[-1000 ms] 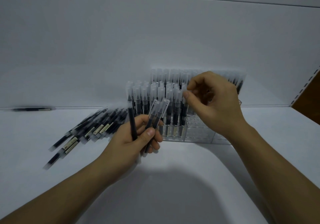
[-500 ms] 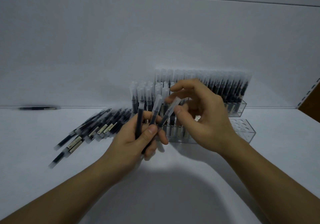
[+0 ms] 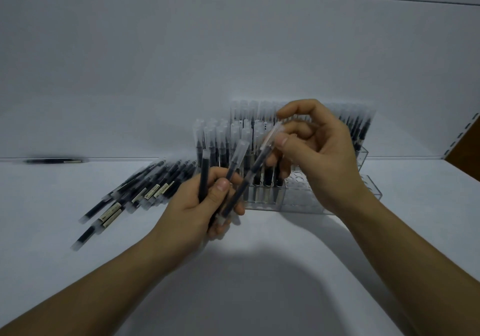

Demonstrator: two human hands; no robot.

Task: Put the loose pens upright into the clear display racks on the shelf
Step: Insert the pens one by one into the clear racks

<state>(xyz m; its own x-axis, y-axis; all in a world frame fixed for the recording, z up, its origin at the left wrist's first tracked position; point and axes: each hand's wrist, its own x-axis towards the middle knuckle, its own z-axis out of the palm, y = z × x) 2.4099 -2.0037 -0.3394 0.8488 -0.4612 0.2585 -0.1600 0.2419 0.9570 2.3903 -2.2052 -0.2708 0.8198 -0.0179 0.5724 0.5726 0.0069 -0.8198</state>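
My left hand [image 3: 205,205] grips a small bunch of dark pens with clear caps [image 3: 204,177], caps pointing up. My right hand [image 3: 319,154] pinches the capped end of one of those pens [image 3: 255,165], which slants from the left hand up to the right. Behind the hands stands the near clear display rack [image 3: 306,200], its left part filled with upright pens and its right holes bare. A second rack [image 3: 362,154] behind it holds a full row of upright pens. A pile of loose pens [image 3: 140,187] lies flat on the white shelf to the left.
One single dark pen [image 3: 55,161] lies far left against the back wall. The shelf's perforated upright [image 3: 465,133] and a brown panel close off the right side. White shelf surface [image 3: 259,283] stretches in front of the racks.
My right hand came back from the rack to the left hand and took hold of the cap end of one pen in the bunch, lifting it slightly.
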